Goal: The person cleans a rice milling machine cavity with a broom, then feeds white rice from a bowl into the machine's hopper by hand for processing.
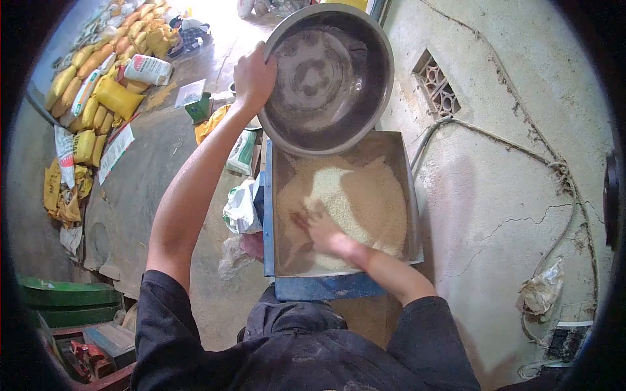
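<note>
Dark shirt (300, 355) cloth fills the space nearest me, hiding most of my legs and the floor (208, 287) under them. Just beyond it is the blue-framed tray (414, 221), with pale grain (339, 195) heaped inside and a shadow lying across part of the heap. My right hand (321, 229) reaches in over the near edge and touches the grain towards the left edge; its fingers are blurred but look loosely spread, and I can't tell whether any grain is held. My left hand (253, 79) is raised, closed on the left side of the basin's rim, the fingertips partly hidden. That basin (319, 78) is tilted up over the tray's far edge, its dusty inside facing me, so it covers part of that edge. Beside the tray's left edge sits a white bag (241, 207), partly out of sight behind the blue frame
</note>
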`<state>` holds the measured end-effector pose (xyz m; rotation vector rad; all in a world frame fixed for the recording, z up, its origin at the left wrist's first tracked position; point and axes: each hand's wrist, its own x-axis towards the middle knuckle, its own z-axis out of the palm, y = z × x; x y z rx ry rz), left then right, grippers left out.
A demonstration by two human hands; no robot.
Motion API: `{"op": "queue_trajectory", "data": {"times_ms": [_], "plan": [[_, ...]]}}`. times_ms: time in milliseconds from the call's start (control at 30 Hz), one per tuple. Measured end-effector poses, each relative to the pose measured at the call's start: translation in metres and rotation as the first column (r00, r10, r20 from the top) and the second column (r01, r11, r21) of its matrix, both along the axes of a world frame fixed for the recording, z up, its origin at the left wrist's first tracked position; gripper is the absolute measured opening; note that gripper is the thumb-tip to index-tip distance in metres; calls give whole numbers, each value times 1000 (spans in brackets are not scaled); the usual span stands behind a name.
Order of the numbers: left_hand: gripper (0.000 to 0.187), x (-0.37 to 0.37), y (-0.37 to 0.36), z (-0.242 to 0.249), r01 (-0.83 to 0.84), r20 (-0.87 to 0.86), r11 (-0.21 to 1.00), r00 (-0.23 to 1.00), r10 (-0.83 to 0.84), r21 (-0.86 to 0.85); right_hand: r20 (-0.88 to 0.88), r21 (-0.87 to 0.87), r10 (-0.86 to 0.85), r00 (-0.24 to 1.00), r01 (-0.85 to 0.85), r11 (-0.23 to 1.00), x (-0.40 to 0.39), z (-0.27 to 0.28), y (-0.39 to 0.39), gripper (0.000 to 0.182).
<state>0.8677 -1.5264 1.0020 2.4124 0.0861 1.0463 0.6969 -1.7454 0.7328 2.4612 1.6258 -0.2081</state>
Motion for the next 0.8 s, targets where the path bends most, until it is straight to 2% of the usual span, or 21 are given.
{"op": "queue_trajectory", "data": {"times_ms": [100,167,200,233,300,333,367,400,433,500,533,567,600,633,700,733,800], "plan": [[27,4,0,-3,7,44,1000,999,-9,28,49,-55,-88,995,90,994,24,10,-26,70],[24,5,0,-6,21,89,998,996,-25,52,128,-11,-124,984,127,992,35,5,-34,51],[25,3,0,-6,12,95,999,995,-17,51,70,42,-236,969,234,971,36,3,-38,47],[26,2,1,-7,4,100,999,995,-9,49,65,40,-243,968,241,970,38,0,-46,47],[27,-1,3,-8,-17,80,999,997,14,42,280,164,-321,905,284,945,44,5,-61,43],[28,-3,4,-9,-48,63,998,997,46,30,275,156,-329,904,296,942,45,15,-71,43],[28,-4,6,-10,-33,50,999,998,32,23,-64,40,-385,921,387,921,42,50,-77,41],[29,-6,8,-10,-23,31,1000,999,23,0,-393,-100,-441,807,439,893,36,68,-87,39],[30,-6,10,-11,-9,11,1000,1000,9,-22,-405,-114,-465,787,461,880,29,66,-103,39],[31,2,21,-20,-17,33,1000,999,17,19,-505,57,-617,603,737,674,8,61,-136,55],[32,11,29,-30,6,136,999,991,-13,50,-511,37,-640,574,759,651,-1,54,-142,55],[33,8,30,-27,1,68,999,998,-3,33,-444,-69,-826,346,906,417,-7,41,-147,69],[34,6,30,-26,-16,45,998,999,14,52,-348,-149,-934,84,978,144,-13,34,-149,85],[35,5,31,-25,-34,26,997,999,32,74,-346,-159,-937,53,981,114,-16,28,-148,85],[36,5,32,-25,-47,48,997,998,43,65,-356,-232,-906,-228,961,-150,-14,26,-132,100],[35,7,35,-27,-43,53,997,998,40,56,-351,-236,-903,-250,956,-173,-7,28,-118,100],[36,9,39,-31,-37,46,998,998,35,48,-454,-260,-709,-539,842,-474,4,42,-87,101]]}}
